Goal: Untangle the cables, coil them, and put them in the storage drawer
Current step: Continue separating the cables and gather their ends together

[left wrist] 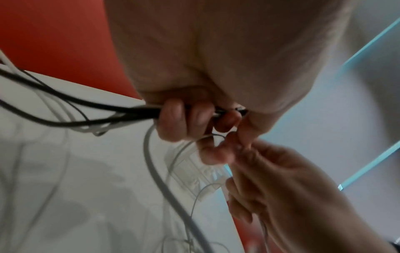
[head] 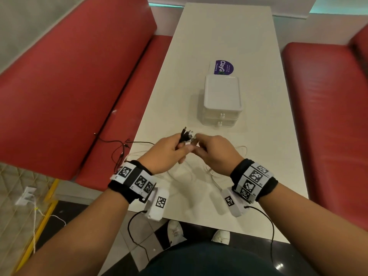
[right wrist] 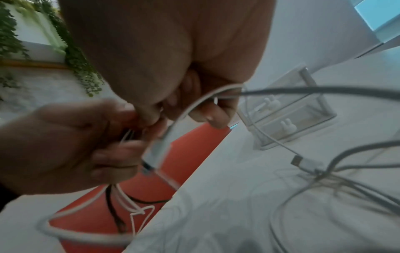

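Observation:
Over the near half of the white table [head: 219, 36], my left hand [head: 177, 148] grips a bundle of cable ends, whose black plugs [head: 186, 134] stick up above its fingers. The left wrist view shows those fingers [left wrist: 179, 118] curled round black cables [left wrist: 97, 106] and a white one. My right hand [head: 200, 145] meets the left and pinches a white cable [right wrist: 201, 101] that ends in a USB plug [right wrist: 155, 154]. More white cables [head: 199, 172] lie tangled on the table under both hands. The white storage drawer unit [head: 221, 100] stands behind them, both drawers shut.
Black cables [head: 121, 150] trail over the table's left edge onto the red bench [head: 59, 86]. Another red bench [head: 328, 116] lines the right side. A purple sticker [head: 224, 67] lies behind the drawer unit. A loose white USB plug [right wrist: 303, 162] rests on the table.

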The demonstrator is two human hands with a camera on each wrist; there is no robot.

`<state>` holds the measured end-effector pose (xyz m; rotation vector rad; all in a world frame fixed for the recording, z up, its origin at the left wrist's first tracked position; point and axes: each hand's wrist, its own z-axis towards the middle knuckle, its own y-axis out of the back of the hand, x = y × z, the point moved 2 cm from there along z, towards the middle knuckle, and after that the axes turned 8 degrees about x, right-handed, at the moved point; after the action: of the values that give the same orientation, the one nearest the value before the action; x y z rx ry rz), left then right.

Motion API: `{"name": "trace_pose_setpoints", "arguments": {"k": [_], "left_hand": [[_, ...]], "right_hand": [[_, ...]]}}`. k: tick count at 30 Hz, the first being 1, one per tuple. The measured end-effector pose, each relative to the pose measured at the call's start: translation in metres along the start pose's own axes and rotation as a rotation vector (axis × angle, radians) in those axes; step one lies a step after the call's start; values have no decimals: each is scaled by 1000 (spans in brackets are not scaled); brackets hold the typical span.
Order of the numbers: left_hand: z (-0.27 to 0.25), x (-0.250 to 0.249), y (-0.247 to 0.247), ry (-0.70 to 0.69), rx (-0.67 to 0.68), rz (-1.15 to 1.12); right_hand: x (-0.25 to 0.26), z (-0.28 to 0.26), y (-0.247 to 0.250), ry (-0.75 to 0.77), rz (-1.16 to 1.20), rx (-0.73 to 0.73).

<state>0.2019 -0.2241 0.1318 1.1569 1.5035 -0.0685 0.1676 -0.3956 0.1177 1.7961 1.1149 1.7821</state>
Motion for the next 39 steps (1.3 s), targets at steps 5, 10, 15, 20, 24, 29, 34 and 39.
{"name": "trace_pose_setpoints", "arguments": {"k": [5, 10, 15, 20, 24, 29, 34, 39], "left_hand": [[-9, 17, 46, 77, -291, 57], [-15, 36, 48, 195, -183, 175], [-22, 76, 56, 423, -276, 375], [-34, 72, 60, 471, -374, 795], [-31, 27, 49, 81, -431, 793], [-14, -14, -5, -72, -106, 372], [-7, 0, 10, -3, -220, -50], [-18, 23, 48, 97, -314, 196]], "right_hand": [[-37, -17, 17, -175, -164, 54], [-35, -27, 19, -98, 93, 71], [-26, -26, 37, -117, 25, 119], [-34, -23, 43, -198, -132, 80], [-19, -15, 17, -196, -479, 253], [9, -5, 14, -11, -19, 54], [-4, -6, 22, -77, 109, 30], [-27, -20, 29, -202, 104, 99]]}}
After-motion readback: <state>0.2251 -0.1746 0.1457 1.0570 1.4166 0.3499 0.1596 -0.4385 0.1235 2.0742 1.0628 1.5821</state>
